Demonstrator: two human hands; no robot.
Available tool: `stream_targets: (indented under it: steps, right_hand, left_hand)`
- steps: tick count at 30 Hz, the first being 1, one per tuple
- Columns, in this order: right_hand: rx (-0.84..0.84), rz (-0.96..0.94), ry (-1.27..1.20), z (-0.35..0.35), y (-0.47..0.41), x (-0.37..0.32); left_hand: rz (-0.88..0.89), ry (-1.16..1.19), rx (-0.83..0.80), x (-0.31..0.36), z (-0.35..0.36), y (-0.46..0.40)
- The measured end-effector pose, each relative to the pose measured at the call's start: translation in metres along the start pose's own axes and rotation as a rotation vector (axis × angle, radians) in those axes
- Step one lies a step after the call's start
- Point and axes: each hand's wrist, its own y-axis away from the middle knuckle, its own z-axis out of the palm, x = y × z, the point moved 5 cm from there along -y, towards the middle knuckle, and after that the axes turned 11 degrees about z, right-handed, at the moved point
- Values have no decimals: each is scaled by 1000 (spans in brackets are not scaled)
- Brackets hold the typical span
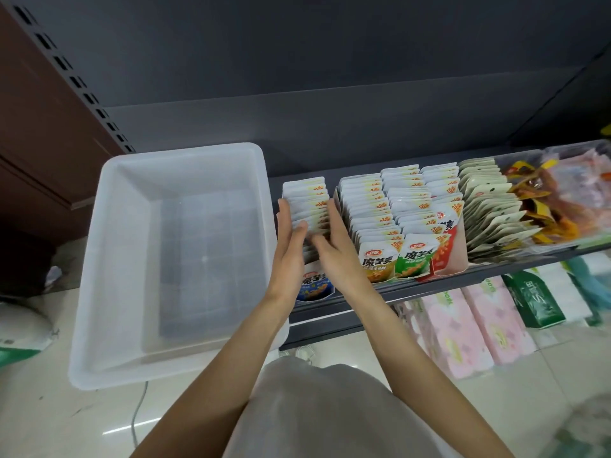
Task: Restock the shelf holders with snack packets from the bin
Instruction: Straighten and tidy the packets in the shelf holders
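The bin (99,259), the biggest thing here, sits just left of the hands, and I see no packets in it, so by my reckoning this row is the last of the load. On the shelf (413,285) there are four rows of white packets: the one between the hands, showing a blue front low down, and three more to the right of the grip with a yellow, a green and a red front. Further right stands one fan of cream packs (489,213), then a loose orange heap (542,206) I can't count. The left hand (289,239) lies flat against the left side of the blue row (309,206), fingers straight, and the right hand (330,236) presses the other side with its thumb across the tops; neither is curled round a packet, so the stack is squeezed rather than gripped. To do this well, I'd say keep both palms parallel, push the row back evenly until it stands straight in its holder, and ease off gently so the front packets don't spring forward or tip onto the yellow row (370,219) beside the right hand.
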Motion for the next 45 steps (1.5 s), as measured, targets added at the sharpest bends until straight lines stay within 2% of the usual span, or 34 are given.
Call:
stream_targets:
  steps: [3, 9, 13, 16, 18, 24, 28, 31, 33, 37, 40, 45]
  right_hand:
    - [81, -86, 211, 2, -10, -5]
    - [300, -153, 388, 11, -29, -12]
    - [202, -89, 89, 5, -34, -16]
    - [68, -39, -41, 0, -27, -13]
    - [36, -3, -103, -3, -23, -9]
    - [48, -17, 68, -6, -9, -12]
    - [34, -38, 109, -13, -4, -22]
    - [67, -99, -40, -29, 20, -26]
    - [120, -144, -77, -39, 40, -20]
    - [176, -192, 178, -33, 54, 1]
    - [163, -153, 312, -17, 49, 10]
    - [166, -71, 373, -8, 39, 28]
  left_hand:
    - [-9, 44, 11, 3, 2, -2]
    - [-55, 101, 62, 2, -3, -5]
    - [-45, 130, 46, 2, -4, -1]
    - [-47, 129, 55, 1, 0, -2]
    - [-66, 146, 49, 0, 4, -1]
    - [-88, 43, -35, -4, 9, 4]
    - [72, -71, 14, 16, 4, 0]
    - [263, -198, 7, 38, -5, 0]
    - [392, -375, -110, 44, -9, -2]
    - [615, -1067, -454, 30, -3, -14]
    - [589, -1344, -540, 17, -5, -37]
    - [478, -1475, -549, 15, -3, -55]
